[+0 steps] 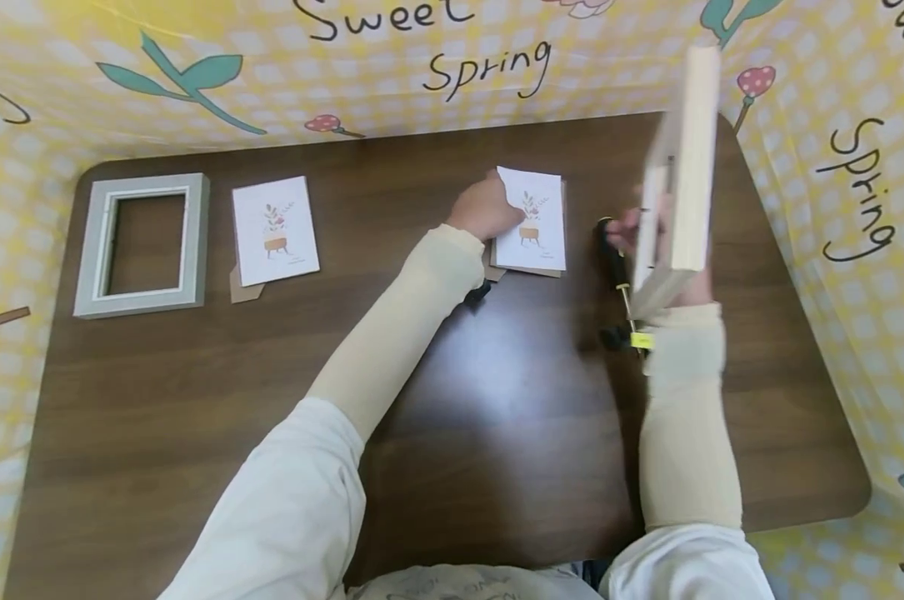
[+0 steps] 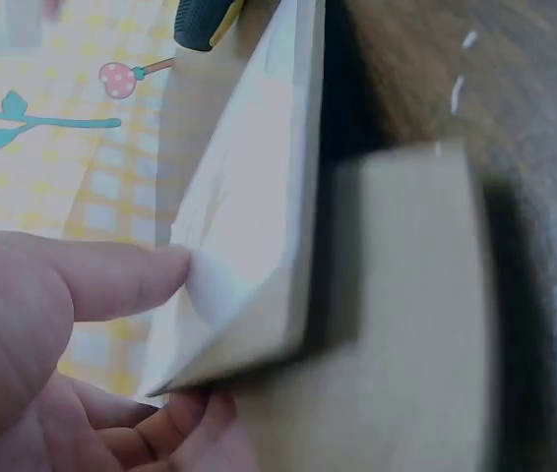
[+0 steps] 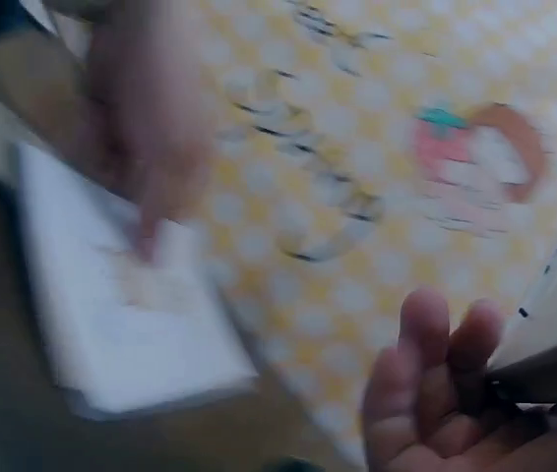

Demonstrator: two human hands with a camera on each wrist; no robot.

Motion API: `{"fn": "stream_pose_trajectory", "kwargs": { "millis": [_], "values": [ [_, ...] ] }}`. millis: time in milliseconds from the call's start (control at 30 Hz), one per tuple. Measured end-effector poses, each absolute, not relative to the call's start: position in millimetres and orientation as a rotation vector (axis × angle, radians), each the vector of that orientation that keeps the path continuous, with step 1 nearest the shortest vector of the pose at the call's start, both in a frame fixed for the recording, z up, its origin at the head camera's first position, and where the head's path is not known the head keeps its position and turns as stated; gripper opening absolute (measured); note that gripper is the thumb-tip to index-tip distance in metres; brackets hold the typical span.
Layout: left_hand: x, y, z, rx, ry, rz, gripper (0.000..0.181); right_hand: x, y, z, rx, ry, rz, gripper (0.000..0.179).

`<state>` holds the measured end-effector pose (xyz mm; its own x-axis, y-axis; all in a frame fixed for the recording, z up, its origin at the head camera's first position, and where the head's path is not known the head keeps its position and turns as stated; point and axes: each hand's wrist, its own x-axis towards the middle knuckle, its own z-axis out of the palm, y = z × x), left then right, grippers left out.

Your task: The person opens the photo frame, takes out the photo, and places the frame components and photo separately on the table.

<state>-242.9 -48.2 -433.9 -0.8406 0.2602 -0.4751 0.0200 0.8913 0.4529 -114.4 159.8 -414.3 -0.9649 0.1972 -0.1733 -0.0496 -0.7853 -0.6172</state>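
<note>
My left hand (image 1: 487,207) pinches the left edge of a white card with a plant print (image 1: 537,218); in the left wrist view the thumb lies on the printed face and the fingers are underneath. A brown backing board (image 2: 406,295) lies partly beneath it. On the right, my right hand (image 3: 436,413) grips a pale picture frame (image 1: 695,158), raised on edge above the table and blurred. The frame hides much of that hand. Close by, a screwdriver (image 1: 613,258) with a black and yellow handle lies on the table.
A grey picture frame (image 1: 197,242) lies flat at the table's far left. Beside it rests a second plant-print card (image 1: 275,229) over a brown backing board (image 1: 246,292). Yellow checked cloth (image 1: 392,92) hangs along the table's back and sides.
</note>
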Motion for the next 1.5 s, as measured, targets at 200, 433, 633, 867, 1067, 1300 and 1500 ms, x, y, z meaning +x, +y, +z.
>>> {"fn": "stream_pose_trajectory", "kwargs": {
  "millis": [200, 433, 633, 867, 1067, 1300, 1500],
  "values": [
    [-238.5, -47.7, -432.5, 0.215, 2.626, 0.402, 0.065, -143.2, 134.3, -435.2, -0.612, -1.252, 2.697, 0.016],
    [-236.2, -42.0, -427.9, 0.278, 2.693, 0.314, 0.04, -170.1, 127.9, -438.0, -0.75, -1.306, 2.649, 0.012],
    [-239.3, -38.2, -427.5, 0.337, 2.632, 0.339, 0.044, -188.1, 129.2, -436.7, -0.878, -1.392, 2.573, 0.015],
    [-237.2, -40.9, -431.3, 0.31, 2.628, 0.322, 0.057, -190.9, 138.8, -437.8, -0.856, -1.462, 2.548, 0.019],
    [-210.3, -63.9, -436.6, 0.856, 2.759, 0.197, 0.049, -211.5, 146.8, -428.9, -0.664, -2.105, 2.234, 0.032],
    [-186.7, -80.1, -438.8, 1.392, 2.588, 0.216, 0.058, -255.1, 143.5, -426.9, -0.413, -2.528, 2.179, 0.036],
    [-175.2, -79.2, -440.0, 1.489, 2.557, 0.09, 0.066, -262.2, 145.4, -435.6, -0.442, -2.529, 2.242, 0.04]
  ]
}}
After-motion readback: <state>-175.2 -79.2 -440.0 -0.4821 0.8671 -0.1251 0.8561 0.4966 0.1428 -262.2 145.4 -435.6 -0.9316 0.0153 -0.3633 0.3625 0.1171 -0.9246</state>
